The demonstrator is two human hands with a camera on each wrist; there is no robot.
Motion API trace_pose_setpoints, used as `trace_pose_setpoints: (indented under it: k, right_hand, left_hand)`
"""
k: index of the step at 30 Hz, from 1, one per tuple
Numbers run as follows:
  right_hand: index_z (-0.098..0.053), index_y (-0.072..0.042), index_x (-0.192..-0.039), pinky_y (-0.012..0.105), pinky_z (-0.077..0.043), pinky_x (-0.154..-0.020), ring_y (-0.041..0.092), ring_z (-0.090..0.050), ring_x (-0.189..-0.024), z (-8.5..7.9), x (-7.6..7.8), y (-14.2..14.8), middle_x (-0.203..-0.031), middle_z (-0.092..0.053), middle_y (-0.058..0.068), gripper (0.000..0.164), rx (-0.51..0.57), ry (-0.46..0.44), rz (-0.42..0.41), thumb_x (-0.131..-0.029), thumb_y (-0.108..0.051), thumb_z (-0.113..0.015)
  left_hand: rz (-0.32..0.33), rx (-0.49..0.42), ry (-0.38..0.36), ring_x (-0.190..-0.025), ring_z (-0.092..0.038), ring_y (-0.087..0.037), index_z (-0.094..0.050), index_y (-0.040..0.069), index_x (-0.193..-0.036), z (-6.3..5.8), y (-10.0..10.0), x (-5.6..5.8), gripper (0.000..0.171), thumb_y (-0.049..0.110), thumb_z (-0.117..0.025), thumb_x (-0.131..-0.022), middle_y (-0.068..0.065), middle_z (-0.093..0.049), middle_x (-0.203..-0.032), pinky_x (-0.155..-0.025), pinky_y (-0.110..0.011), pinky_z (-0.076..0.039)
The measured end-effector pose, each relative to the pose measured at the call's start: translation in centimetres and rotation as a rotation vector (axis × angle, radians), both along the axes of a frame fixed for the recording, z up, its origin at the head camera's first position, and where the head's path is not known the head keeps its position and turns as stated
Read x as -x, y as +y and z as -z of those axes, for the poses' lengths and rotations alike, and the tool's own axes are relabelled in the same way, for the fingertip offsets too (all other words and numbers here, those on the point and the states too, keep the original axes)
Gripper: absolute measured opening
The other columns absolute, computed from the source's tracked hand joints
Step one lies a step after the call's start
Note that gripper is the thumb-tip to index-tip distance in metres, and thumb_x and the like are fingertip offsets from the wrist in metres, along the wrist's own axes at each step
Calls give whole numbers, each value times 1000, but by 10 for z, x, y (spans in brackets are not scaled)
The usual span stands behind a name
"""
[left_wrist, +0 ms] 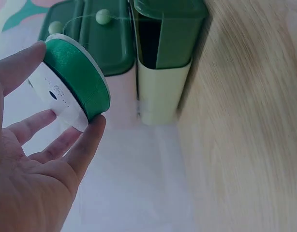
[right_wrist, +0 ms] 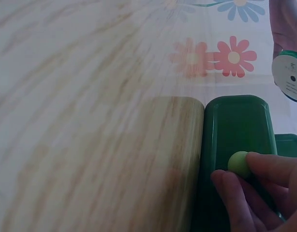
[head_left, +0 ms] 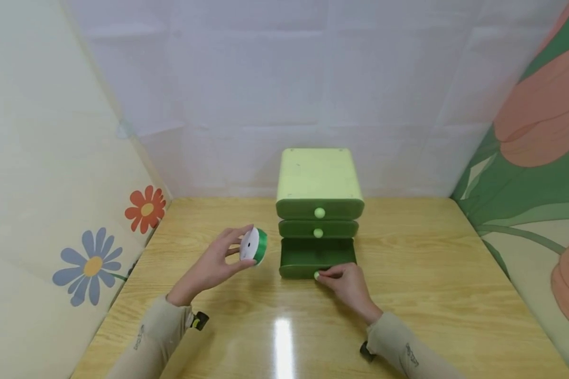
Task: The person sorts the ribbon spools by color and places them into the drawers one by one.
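My left hand holds a spool of green ribbon by its edges, thumb on one side and fingertips on the other. The spool has white paper faces with a small centre hole and is held up to the left of a small green drawer cabinet. The cabinet's bottom drawer is pulled out, and its inside shows dark green. With thumb and fingers, my right hand pinches the light green round knob on that drawer's front. Above it, the middle drawer and top drawer each have a similar knob.
Under the cabinet lies a wood-grain table. A white cloth wall rises behind it. Side panels printed with flowers stand at the left and right. Glare crosses the table's front.
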State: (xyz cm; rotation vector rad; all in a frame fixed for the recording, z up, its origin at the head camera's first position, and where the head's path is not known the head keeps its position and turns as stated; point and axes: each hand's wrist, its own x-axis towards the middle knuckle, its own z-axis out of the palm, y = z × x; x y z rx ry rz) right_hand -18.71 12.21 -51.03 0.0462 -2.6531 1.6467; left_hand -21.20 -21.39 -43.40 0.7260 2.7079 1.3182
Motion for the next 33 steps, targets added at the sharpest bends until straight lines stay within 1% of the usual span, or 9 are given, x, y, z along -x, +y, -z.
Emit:
trace_pose_setpoints:
  k: [4,8,11,13,19,23,27,30,33]
  right_hand:
    - [-85,-14,-83,33,-62,-79,12,-75,-83,1,-1,1,-85,-81,0,4,0,3,0,-84,-16,-88]
    - [-85,-14,-83,33,-62,-78,13,-74,-82,1,0,1,-84,-81,1,4,-3,9,-2,-83,-15,-88]
    - [-85,-14,-82,33,-62,-78,13,-75,-82,2,0,2,-84,-81,1,4,-4,8,-1,-83,-15,-88]
    - [-85,-14,-82,33,-62,-79,13,-75,-82,2,-1,2,-84,-81,0,4,-3,4,0,-83,-15,-88]
    - [-85,-14,-82,32,-62,-79,12,-74,-83,2,-1,2,-84,-81,0,4,-7,3,-4,-83,-15,-88]
    - [-85,-14,-83,29,-61,-77,10,-73,-82,2,-1,3,-84,-80,-1,4,-5,4,-6,-83,-15,-88]
    - [-85,-15,-82,28,-60,-75,9,-72,-81,2,0,2,-83,-80,-1,4,-13,15,-10,-84,-15,-88]
    - [-85,-16,-82,28,-59,-75,9,-71,-81,2,0,2,-83,-80,-2,4,-25,16,-12,-84,-15,-87]
    - [-84,-16,-82,28,-58,-74,9,-70,-80,2,1,1,-83,-80,-2,4,-31,18,-11,-84,-15,-87]
  left_hand:
    - [11,-8,22,-128,-57,-37,-41,20,-159,-1,7,-3,81,26,-83,-90,-12,-50,-144,-106,-53,-54]
    - [12,-2,28,-129,-56,-36,-42,20,-159,1,12,-3,80,25,-83,-90,-12,-49,-145,-106,-55,-54]
    - [15,13,38,-129,-56,-34,-43,22,-158,5,18,0,80,27,-83,-90,-11,-49,-145,-106,-54,-54]
    - [21,18,49,-128,-56,-32,-44,21,-158,7,23,2,79,28,-83,-90,-11,-50,-145,-105,-54,-54]
    - [53,29,65,-124,-59,-29,-44,22,-158,13,42,9,80,29,-84,-90,-10,-51,-142,-104,-53,-55]
    - [69,78,85,-119,-61,-27,-43,27,-159,15,54,12,80,34,-83,-90,-8,-52,-143,-99,-53,-58]
    - [91,126,101,-111,-60,-21,-42,27,-159,15,62,13,80,37,-82,-90,-6,-53,-143,-91,-52,-59]
    - [103,128,92,-111,-60,-20,-43,28,-159,16,65,14,79,38,-81,-90,-7,-54,-144,-91,-51,-59]
    - [112,122,86,-114,-63,-23,-45,30,-158,16,68,15,77,39,-81,-91,-10,-54,-145,-92,-53,-59]
